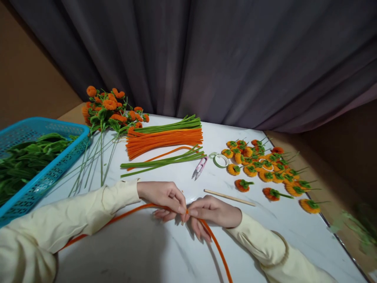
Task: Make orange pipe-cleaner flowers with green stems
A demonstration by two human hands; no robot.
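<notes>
An orange pipe cleaner (217,244) arcs across the front of the table, its two ends running down out of view or behind my left sleeve. My left hand (163,198) pinches it near its middle between thumb and fingers. Close beside, almost fingertip to fingertip, my right hand (215,214) pinches the same stem. A small bit of orange shows between the two thumbs; whether it is a twist or a join cannot be made out. Just beyond my right hand lies a thin wooden stick (229,197).
Ahead lie a bundle of orange pipe cleaners (165,141), green pipe cleaners (165,160), pink thread snips (200,168) and green tape (220,160). Small orange flower heads (266,175) spread at right. At left are a blue basket (63,163) of green leaves and stemmed orange flowers (109,105).
</notes>
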